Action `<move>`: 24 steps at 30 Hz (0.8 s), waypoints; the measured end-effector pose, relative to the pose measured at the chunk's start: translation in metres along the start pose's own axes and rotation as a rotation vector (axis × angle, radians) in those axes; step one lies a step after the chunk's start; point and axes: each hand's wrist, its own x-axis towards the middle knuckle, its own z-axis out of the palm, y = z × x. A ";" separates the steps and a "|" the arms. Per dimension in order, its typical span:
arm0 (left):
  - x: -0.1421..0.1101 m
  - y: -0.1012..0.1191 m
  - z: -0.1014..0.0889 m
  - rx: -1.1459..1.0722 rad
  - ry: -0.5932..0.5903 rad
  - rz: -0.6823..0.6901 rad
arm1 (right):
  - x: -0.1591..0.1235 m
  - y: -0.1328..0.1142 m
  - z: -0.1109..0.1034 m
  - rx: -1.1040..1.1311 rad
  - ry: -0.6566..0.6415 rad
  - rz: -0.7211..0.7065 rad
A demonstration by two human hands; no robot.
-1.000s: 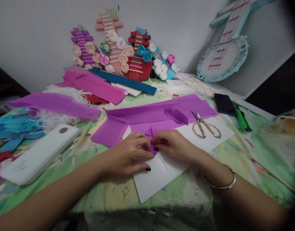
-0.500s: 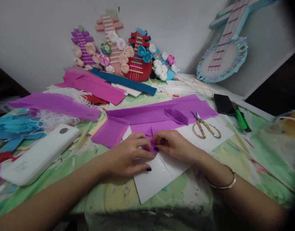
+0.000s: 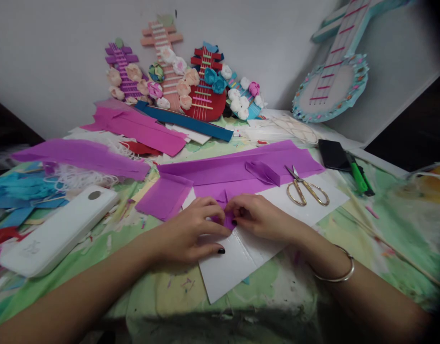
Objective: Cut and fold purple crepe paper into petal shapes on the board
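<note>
A small folded piece of purple paper [image 3: 229,221] lies between my hands on a white board [image 3: 229,272]. My left hand [image 3: 194,230] presses its curled fingers on the paper's left side, its thumb resting apart on the board. With thumb and index finger, my right hand [image 3: 261,216] pinches the paper's right edge; the fingertips partly hide it. Just beyond lies a long purple paper strip [image 3: 209,169] with a small folded purple piece [image 3: 263,173] on top. Gold-handled scissors [image 3: 306,188] rest partly open right of my right hand. A purple paper square [image 3: 165,195] sits left of the board.
A white power bank-like device [image 3: 58,231] lies at left, near white string [image 3: 82,176] and purple paper [image 3: 80,155]. Decorated paper instruments [image 3: 205,98] lean on the wall. At right are a black phone-like slab [image 3: 334,154], a green cutter [image 3: 359,177] and a thin stick [image 3: 402,255].
Both hands stay almost in place on the small purple paper. Only slight shifts of the right fingers show; the scissors and other papers have not moved.
</note>
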 end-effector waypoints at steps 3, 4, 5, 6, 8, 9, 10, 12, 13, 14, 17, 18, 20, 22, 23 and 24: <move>0.000 -0.001 0.000 -0.011 -0.002 0.007 | 0.000 -0.001 0.000 0.018 -0.001 0.025; 0.000 -0.002 0.000 -0.016 -0.002 0.009 | 0.000 -0.001 0.000 0.023 0.000 0.031; 0.000 -0.002 0.000 -0.021 -0.001 0.010 | 0.000 -0.001 0.000 0.027 -0.001 0.034; 0.000 -0.003 0.000 -0.024 -0.001 0.012 | 0.000 -0.001 0.000 0.029 0.000 0.035; 0.000 -0.003 0.001 -0.024 0.002 0.012 | 0.000 -0.001 0.000 0.027 -0.001 0.037; 0.000 -0.003 0.001 -0.022 0.005 0.015 | 0.000 -0.001 0.000 0.026 -0.003 0.041; 0.000 -0.003 0.001 -0.019 0.009 0.016 | 0.000 -0.001 0.000 0.027 -0.005 0.044; 0.000 -0.003 0.001 -0.018 0.021 0.025 | 0.000 -0.001 0.001 0.033 -0.003 0.050; 0.000 -0.004 0.001 -0.021 0.028 0.028 | 0.000 0.000 0.001 0.040 -0.003 0.051; 0.000 -0.004 0.002 -0.025 0.035 0.029 | 0.000 0.000 0.001 0.049 0.000 0.050; 0.000 -0.004 0.003 -0.033 0.056 0.019 | 0.000 0.002 0.002 0.067 0.007 0.045; 0.000 -0.004 0.003 -0.033 0.058 0.011 | -0.001 0.002 0.002 0.068 0.009 0.042; 0.000 -0.004 0.003 -0.030 0.049 -0.001 | -0.001 0.002 0.002 0.063 0.014 0.033; 0.001 -0.003 0.003 -0.024 0.035 -0.008 | -0.002 0.002 0.002 0.056 0.012 0.017; 0.001 -0.002 0.003 -0.019 0.032 -0.008 | -0.002 0.002 0.002 0.052 0.011 0.010; 0.001 -0.001 0.002 -0.011 0.030 -0.008 | -0.003 0.002 0.003 0.046 0.012 0.004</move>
